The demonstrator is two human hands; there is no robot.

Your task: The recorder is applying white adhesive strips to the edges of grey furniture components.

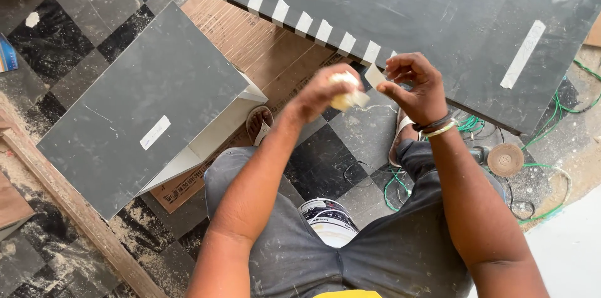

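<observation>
A short strip of pale masking tape (375, 75) hangs just below the near edge of the long dark grey panel (400, 16), stretched between the hands with its long axis running roughly left to right; the right hand (416, 88) pinches its free end between thumb and fingertips, and the left hand (325, 91) is closed around the small off-white tape roll (347, 94). That panel's near edge already carries a row of similar matte tape tabs (313, 22), and left of it a smaller smooth grey board (141, 107) rests on cardboard over a dusty chequered tile floor (56, 29).
</observation>
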